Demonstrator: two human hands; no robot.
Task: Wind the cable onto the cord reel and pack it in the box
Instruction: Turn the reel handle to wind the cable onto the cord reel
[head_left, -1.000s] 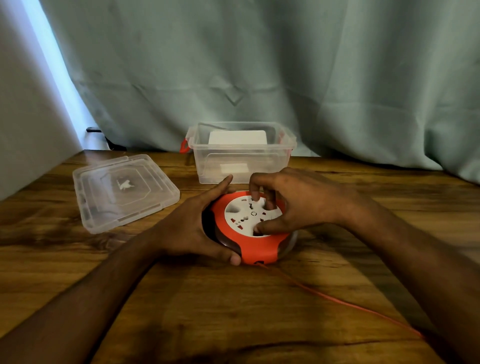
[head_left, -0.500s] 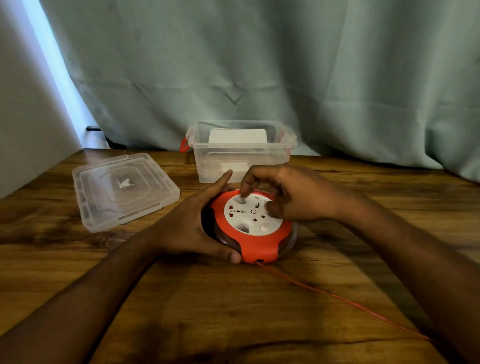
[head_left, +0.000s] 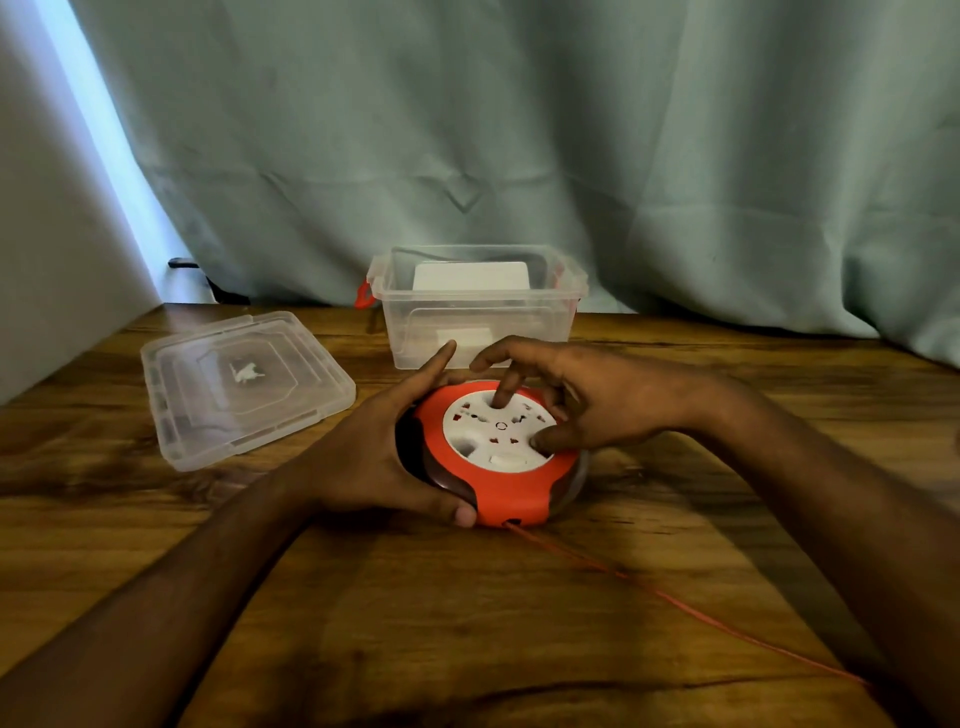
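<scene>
An orange cord reel (head_left: 511, 493) with a white socket face (head_left: 498, 428) lies flat on the wooden table (head_left: 415, 623). My left hand (head_left: 374, 452) grips the reel's left side, thumb at its front edge. My right hand (head_left: 587, 400) rests on top, a fingertip and the thumb pressed into hollows of the white face. A thin orange cable (head_left: 675, 603) runs from the reel's front toward the lower right and passes under my right forearm. The clear plastic box (head_left: 478, 312) stands open just behind the reel.
The box's clear lid (head_left: 239, 384) lies flat at the left of the table. A white rectangular item (head_left: 470, 275) shows through the box. A teal curtain (head_left: 519, 156) hangs behind the table's far edge.
My right hand has turned the white face round, its fingers shifting from the near side to the far side. The cable on the table has drawn in slightly. My left hand has kept its hold.
</scene>
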